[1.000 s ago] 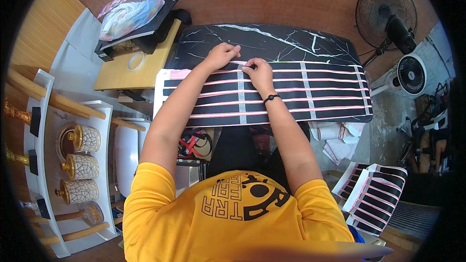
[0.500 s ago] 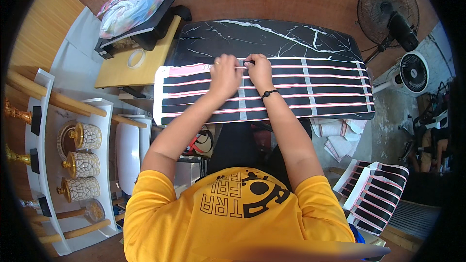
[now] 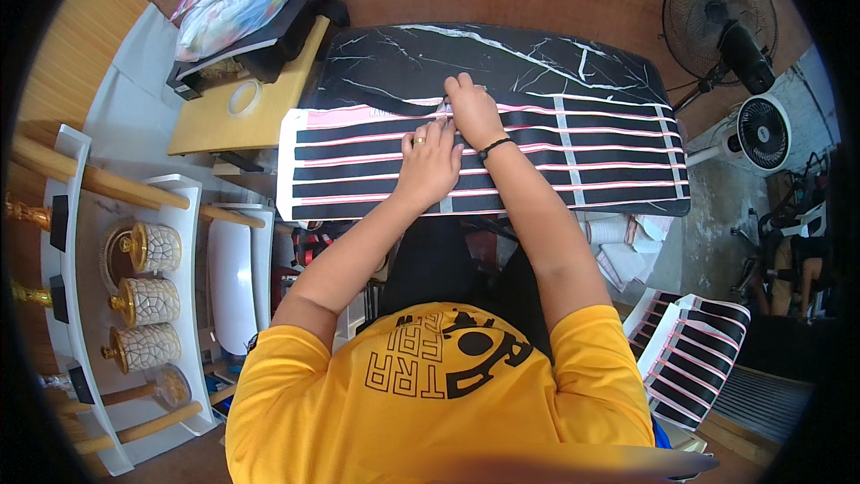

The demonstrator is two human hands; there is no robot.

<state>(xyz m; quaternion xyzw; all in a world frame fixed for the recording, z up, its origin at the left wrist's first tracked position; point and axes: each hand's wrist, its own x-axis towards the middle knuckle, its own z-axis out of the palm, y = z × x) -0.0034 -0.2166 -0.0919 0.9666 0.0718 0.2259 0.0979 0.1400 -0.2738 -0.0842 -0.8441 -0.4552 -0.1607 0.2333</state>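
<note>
A wide sheet of black strips parted by pink-and-white lines lies across the black marble-patterned table. Along its far edge, toward the left, a narrow black strip has come up and curves above the pink backing. My right hand is closed at the end of this strip, its fingertips mostly hidden behind the hand. Just below and to the left, my left hand rests on the sheet with fingers stretched forward, their tips near the right hand. A grey cross band runs beneath it.
A wooden side table at the left bears a tape roll and a black device with a plastic bag. Two fans stand at the right. More striped sheets lie at lower right; a white shelf holds jars.
The black strip has lifted off the sheet at the far edge. My right hand has shifted slightly away from me, while my left has slid nearer and a little right.
</note>
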